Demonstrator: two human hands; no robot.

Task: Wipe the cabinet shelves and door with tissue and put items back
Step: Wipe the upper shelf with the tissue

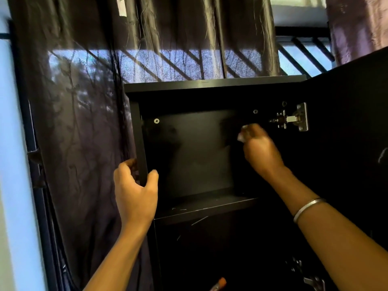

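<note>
A black cabinet (pixel 210 84) stands open in front of me, its top compartment bare. My left hand (pixel 134 185) grips the cabinet's left side panel (pixel 140 148), thumb inside and fingers outside. Inside the top compartment, my right hand (pixel 260 150) holds a small wad of white tissue (pixel 241 137) against the back right corner, just below the upper hinge (pixel 294 119). The black door (pixel 352 122) is swung open to the right. A shelf (pixel 210 206) with pale scratches divides the top compartment from a dark lower one.
Dark patterned curtains (pixel 84 122) hang behind and left of the cabinet, with a barred window (pixel 302 53) beyond. A pale wall (pixel 12 164) runs along the left edge. An orange object (pixel 220 283) peeks up at the bottom. A lower hinge (pixel 310 280) shows at bottom right.
</note>
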